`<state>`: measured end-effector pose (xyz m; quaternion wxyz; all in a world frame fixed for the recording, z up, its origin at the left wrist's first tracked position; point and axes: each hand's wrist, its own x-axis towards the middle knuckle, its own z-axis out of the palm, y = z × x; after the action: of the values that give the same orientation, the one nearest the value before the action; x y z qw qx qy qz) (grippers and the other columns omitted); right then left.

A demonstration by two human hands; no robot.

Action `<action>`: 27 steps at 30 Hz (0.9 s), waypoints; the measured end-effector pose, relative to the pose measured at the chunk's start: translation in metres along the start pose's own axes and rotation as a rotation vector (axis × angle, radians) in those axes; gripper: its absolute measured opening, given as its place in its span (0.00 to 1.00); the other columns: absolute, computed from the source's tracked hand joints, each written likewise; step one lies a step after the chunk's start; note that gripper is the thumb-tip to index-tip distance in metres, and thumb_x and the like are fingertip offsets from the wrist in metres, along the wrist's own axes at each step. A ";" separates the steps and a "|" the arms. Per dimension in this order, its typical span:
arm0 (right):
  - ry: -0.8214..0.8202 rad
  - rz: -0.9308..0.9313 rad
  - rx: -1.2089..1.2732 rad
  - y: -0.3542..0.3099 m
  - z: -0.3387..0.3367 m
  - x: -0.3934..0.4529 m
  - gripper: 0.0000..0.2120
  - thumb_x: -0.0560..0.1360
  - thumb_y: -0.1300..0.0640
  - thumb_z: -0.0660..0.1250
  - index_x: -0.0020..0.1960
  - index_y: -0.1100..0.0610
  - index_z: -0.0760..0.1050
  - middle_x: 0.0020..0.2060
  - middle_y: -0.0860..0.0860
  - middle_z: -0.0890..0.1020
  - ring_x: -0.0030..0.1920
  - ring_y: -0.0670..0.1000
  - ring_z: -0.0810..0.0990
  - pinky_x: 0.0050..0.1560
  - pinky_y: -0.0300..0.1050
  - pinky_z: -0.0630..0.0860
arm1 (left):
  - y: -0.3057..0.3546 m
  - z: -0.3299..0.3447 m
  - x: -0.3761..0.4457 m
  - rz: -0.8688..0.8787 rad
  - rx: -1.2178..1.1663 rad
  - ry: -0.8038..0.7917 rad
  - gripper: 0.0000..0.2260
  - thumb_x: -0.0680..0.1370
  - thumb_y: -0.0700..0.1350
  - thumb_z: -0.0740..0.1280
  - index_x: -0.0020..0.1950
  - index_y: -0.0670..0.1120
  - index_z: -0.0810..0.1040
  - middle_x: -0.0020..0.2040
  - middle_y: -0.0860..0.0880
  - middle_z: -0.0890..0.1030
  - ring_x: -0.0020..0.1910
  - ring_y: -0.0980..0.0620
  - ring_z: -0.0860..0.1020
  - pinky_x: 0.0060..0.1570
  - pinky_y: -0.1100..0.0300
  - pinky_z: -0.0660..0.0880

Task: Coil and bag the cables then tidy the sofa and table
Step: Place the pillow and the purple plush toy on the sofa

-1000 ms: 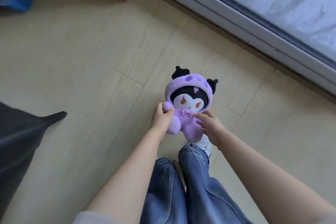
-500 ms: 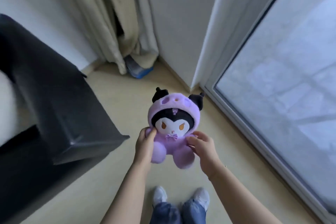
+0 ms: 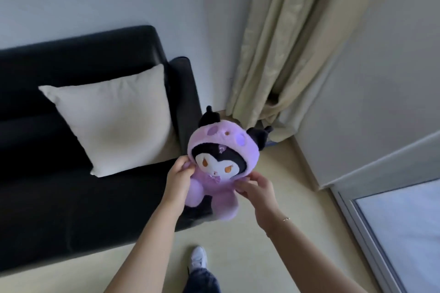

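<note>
Step in hand: the sofa-tidying part of the task, by judgement; no cables, bag or table appear in the head view, so the state of those steps cannot be told.
Plush toy (image 3: 220, 164): purple hooded doll with black ears, held in the air, face toward the camera and tilted a little to the right. It hangs in front of the right end of the sofa, by the armrest, touching no surface.
Left hand (image 3: 177, 179): grips the toy's left flank, fingers curled round its arm and side.
Right hand (image 3: 258, 188): pinches the toy's right side just under the hood, thumb and fingertips closed on the fabric; a thin bracelet (image 3: 286, 219) sits at the wrist.
Sofa (image 3: 59, 209): black, occupying the left half of the scene, its back against the far wall; the dark seat shows in front of the cushion.
Cushion (image 3: 114, 119): cream, square, leaning against the backrest near the right armrest.
Surroundings: beige curtain (image 3: 285, 43) hangs in the far corner to the right of the sofa; a glazed door (image 3: 400, 233) is at the near right; pale floor underfoot, with one white shoe (image 3: 198, 256) visible.
Next move, assessed: carry the toy left and away over the seat, lower it upright beside or against the cushion, then release both hands.
Risk, assessed: the soft body may slump or topple forward off the seat edge if set down too near the front.
</note>
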<state>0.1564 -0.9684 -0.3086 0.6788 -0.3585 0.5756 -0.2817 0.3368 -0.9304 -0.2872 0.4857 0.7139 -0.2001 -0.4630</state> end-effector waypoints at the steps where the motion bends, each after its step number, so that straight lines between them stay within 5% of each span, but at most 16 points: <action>1: -0.006 0.013 -0.025 0.004 0.024 0.007 0.05 0.69 0.71 0.68 0.45 0.68 0.77 0.36 0.54 0.79 0.39 0.51 0.78 0.45 0.45 0.78 | -0.002 -0.023 0.013 -0.007 0.001 0.008 0.07 0.79 0.32 0.59 0.52 0.38 0.76 0.44 0.45 0.80 0.42 0.51 0.77 0.41 0.62 0.72; 6: -0.103 0.121 -0.073 0.029 0.144 0.046 0.10 0.64 0.64 0.70 0.43 0.67 0.78 0.36 0.57 0.78 0.41 0.53 0.75 0.47 0.48 0.76 | -0.030 -0.131 0.085 -0.081 0.016 0.104 0.11 0.78 0.30 0.58 0.48 0.42 0.77 0.43 0.46 0.80 0.43 0.50 0.77 0.43 0.60 0.73; 9: -0.121 0.174 -0.098 0.053 0.195 0.075 0.04 0.70 0.66 0.66 0.43 0.63 0.79 0.39 0.58 0.80 0.42 0.53 0.78 0.49 0.49 0.77 | -0.057 -0.171 0.128 -0.122 0.010 0.152 0.11 0.77 0.30 0.58 0.49 0.41 0.76 0.44 0.45 0.79 0.44 0.50 0.77 0.48 0.56 0.74; 11: -0.145 0.217 -0.122 0.071 0.220 0.095 0.10 0.73 0.68 0.61 0.43 0.59 0.80 0.43 0.58 0.82 0.45 0.53 0.79 0.54 0.51 0.78 | -0.079 -0.184 0.155 -0.151 -0.012 0.168 0.11 0.78 0.30 0.58 0.50 0.41 0.77 0.46 0.45 0.79 0.44 0.50 0.77 0.45 0.60 0.75; 16: -0.062 0.384 -0.103 0.123 0.248 0.139 0.11 0.77 0.67 0.59 0.55 0.57 0.73 0.46 0.54 0.79 0.49 0.54 0.77 0.60 0.53 0.74 | -0.138 -0.177 0.208 -0.216 -0.027 0.143 0.10 0.79 0.31 0.58 0.54 0.42 0.76 0.47 0.47 0.80 0.48 0.49 0.78 0.42 0.64 0.76; 19: -0.019 0.405 -0.082 0.138 0.252 0.158 0.11 0.77 0.62 0.61 0.58 0.55 0.73 0.48 0.54 0.78 0.49 0.52 0.75 0.56 0.48 0.73 | -0.159 -0.158 0.223 -0.311 -0.130 0.116 0.08 0.82 0.38 0.59 0.57 0.44 0.76 0.48 0.48 0.80 0.47 0.51 0.78 0.36 0.67 0.77; 27: -0.018 0.410 -0.163 0.153 0.245 0.169 0.16 0.79 0.53 0.59 0.66 0.52 0.71 0.58 0.50 0.80 0.60 0.52 0.76 0.66 0.52 0.71 | -0.185 -0.150 0.240 -0.298 -0.027 0.058 0.15 0.80 0.39 0.62 0.66 0.48 0.73 0.57 0.48 0.80 0.54 0.52 0.78 0.46 0.60 0.74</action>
<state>0.4225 -0.9732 -0.5108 0.6956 -0.2903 0.6514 -0.0872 0.5530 -0.9483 -0.5468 0.4266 0.7421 -0.0717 -0.5119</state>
